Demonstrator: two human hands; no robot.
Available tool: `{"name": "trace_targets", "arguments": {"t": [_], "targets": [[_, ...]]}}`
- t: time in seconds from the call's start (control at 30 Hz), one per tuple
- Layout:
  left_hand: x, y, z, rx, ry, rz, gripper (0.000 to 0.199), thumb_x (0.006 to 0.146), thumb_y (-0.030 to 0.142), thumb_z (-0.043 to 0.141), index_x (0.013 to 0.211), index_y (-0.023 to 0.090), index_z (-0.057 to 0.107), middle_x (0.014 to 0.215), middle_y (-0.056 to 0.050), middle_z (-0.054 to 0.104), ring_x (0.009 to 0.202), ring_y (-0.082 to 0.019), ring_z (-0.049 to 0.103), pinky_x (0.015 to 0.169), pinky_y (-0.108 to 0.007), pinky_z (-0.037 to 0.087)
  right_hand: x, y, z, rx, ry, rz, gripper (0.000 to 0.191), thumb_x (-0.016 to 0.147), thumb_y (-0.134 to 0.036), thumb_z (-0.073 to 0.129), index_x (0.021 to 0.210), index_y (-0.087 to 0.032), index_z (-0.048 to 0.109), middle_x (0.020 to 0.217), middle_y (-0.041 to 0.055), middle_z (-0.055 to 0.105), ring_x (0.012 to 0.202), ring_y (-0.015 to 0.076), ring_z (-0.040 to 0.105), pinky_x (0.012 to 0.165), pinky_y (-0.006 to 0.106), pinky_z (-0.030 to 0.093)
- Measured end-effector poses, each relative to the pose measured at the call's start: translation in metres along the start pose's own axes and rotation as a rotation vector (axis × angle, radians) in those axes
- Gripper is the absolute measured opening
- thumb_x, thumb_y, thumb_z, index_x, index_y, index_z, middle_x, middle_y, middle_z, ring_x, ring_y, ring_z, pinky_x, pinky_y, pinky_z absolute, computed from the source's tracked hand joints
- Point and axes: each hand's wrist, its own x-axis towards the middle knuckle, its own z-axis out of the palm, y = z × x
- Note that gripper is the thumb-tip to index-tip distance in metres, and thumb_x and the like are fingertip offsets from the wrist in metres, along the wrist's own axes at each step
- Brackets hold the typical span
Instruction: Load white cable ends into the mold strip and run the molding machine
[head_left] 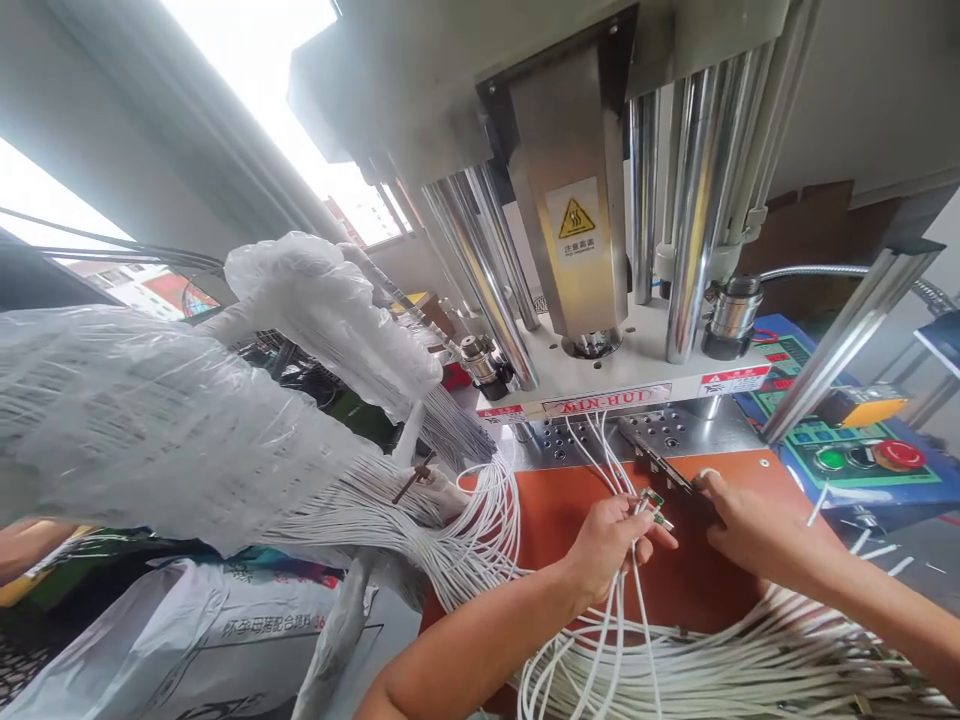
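Observation:
My left hand (pixel 611 540) is closed in a pinch on white cables with small green circuit-board connectors (pixel 654 500) at their ends. The connectors stick out past my thumb and fingertips. To its right, my right hand (pixel 739 515) is closed on the near end of a dark metal mold bar (pixel 660 465). The bar's far end lies on the perforated steel bed of the press (pixel 555 440). Several white cables (pixel 596 450) run from under the press head to the left hand. Both hands are over a reddish-brown board (pixel 544 510).
The press head (pixel 574 210) with its heat warning label stands above the bed between chrome columns (pixel 701 200). Plastic-wrapped cable bundles (pixel 187 430) hang at left. More white cables (pixel 675 670) lie in front. A control box (pixel 862 455) with green and red buttons stands at right.

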Motion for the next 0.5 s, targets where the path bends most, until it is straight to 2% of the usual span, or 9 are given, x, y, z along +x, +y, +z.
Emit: {"name": "trace_targets", "arguments": {"t": [0.07,0.17,0.3,0.43,0.5], "targets": [[0.000,0.000,-0.001,0.006,0.012,0.017,0.038,0.078,0.047,0.066,0.088,0.012,0.056,0.077,-0.007,0.069,0.043,-0.004,0.040,0.041,-0.022,0.015,0.006,0.008,-0.003,0.173,-0.046,-0.030,0.029,0.071,-0.022,0.052,0.100,-0.022,0.051,0.074,-0.0002,0.059,0.066,0.0177,0.055,0.062,0.030,0.038],[0.002,-0.002,-0.002,0.007,0.034,0.036,0.040,0.078,0.047,0.067,0.092,0.013,0.053,0.075,-0.006,0.069,0.042,-0.004,0.039,0.040,-0.021,0.017,0.004,0.016,-0.003,0.436,-0.103,-0.070,0.012,0.077,-0.029,0.050,0.087,-0.022,0.053,0.071,-0.0012,0.057,0.066,0.0155,0.052,0.063,0.029,0.039],[0.005,-0.007,-0.003,0.038,0.018,0.066,0.037,0.078,0.041,0.070,0.093,0.015,0.049,0.072,-0.005,0.070,0.042,-0.005,0.041,0.041,-0.020,0.019,-0.014,0.012,0.006,0.688,-0.228,0.005,0.011,0.081,-0.032,0.047,0.080,-0.022,0.050,0.067,-0.0024,0.055,0.063,0.0140,0.052,0.061,0.028,0.041],[0.003,-0.007,0.001,0.165,0.003,0.162,0.031,0.080,0.037,0.071,0.092,0.014,0.055,0.070,-0.002,0.065,0.066,-0.014,0.065,0.053,-0.018,0.038,-0.029,0.004,0.019,0.871,-0.224,0.107,0.014,0.084,-0.036,0.049,0.083,-0.022,0.050,0.062,-0.0045,0.054,0.055,0.0113,0.051,0.054,0.025,0.040],[0.001,-0.005,0.004,0.286,-0.011,0.189,0.028,0.082,0.039,0.070,0.091,0.014,0.060,0.075,-0.002,0.065,0.072,-0.016,0.067,0.061,-0.021,0.045,-0.032,0.000,0.025,0.954,-0.172,0.175,0.019,0.082,-0.040,0.051,0.089,-0.023,0.052,0.063,-0.0052,0.054,0.052,0.0107,0.050,0.049,0.023,0.039]]}}
